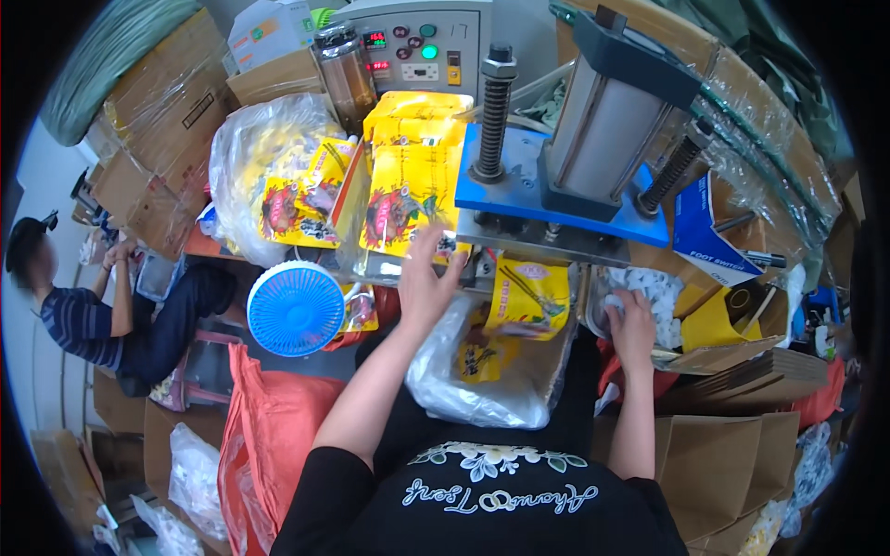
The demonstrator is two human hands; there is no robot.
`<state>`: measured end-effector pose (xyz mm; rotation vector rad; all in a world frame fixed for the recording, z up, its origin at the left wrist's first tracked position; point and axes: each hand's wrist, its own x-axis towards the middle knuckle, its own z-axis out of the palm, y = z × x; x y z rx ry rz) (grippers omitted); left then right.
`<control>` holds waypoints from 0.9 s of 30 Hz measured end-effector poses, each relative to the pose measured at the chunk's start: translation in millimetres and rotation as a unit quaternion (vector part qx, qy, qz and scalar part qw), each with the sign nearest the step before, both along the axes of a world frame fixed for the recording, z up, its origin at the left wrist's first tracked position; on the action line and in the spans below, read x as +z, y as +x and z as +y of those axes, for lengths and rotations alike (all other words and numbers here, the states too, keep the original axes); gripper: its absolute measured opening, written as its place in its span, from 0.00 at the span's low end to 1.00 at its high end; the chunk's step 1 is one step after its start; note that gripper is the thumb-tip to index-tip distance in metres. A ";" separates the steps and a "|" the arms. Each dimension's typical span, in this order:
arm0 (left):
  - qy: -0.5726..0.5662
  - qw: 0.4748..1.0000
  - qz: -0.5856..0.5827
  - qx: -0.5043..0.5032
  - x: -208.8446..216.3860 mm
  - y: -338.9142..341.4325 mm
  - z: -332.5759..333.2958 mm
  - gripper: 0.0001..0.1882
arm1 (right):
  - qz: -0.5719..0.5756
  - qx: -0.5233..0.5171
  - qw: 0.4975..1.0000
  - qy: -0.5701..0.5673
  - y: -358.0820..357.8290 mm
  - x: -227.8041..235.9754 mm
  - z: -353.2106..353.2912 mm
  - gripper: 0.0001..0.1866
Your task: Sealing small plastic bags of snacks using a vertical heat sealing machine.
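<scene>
My left hand (428, 289) is open, fingers apart, at the lower right edge of a stack of yellow printed pouches (394, 199). My right hand (632, 332) is closed at a box of small white pieces (656, 289). A small whitish round piece (612, 304) shows at its fingertips; its kind is unclear. Between my hands, a yellow pouch (530, 298) hangs below the front of a press with a blue plate (556, 199). Below it, a clear plastic bag (501, 394) lies at my lap with another yellow pouch (484, 360) in it.
A blue fan (295, 308) stands left of my left forearm. Behind it is a plastic bag (243, 167) of yellow pouches. A control box (464, 28) is at the back. Cardboard boxes (718, 463) stand at right. Another person (88, 320) sits at far left.
</scene>
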<state>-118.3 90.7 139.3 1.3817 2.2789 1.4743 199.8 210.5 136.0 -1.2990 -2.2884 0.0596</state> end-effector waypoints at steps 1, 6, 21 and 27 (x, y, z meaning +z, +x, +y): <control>0.040 0.976 0.210 0.042 -3.1 -12.9 -3.7 0.31 | -0.018 0.014 0.999 0.034 -5.8 5.4 -1.1 0.13; -0.056 0.973 0.219 -0.036 -44.3 -15.9 -57.7 0.30 | 0.111 0.008 0.994 -0.014 1.0 -4.0 0.7 0.10; 0.007 0.940 -0.270 -0.207 -52.1 75.7 -65.5 0.06 | 0.216 0.256 0.888 -0.314 -54.8 62.4 -63.6 0.09; -0.086 0.912 -0.299 -0.267 -62.0 80.1 -67.1 0.09 | 0.302 0.265 0.771 -0.495 -59.3 13.8 -58.9 0.18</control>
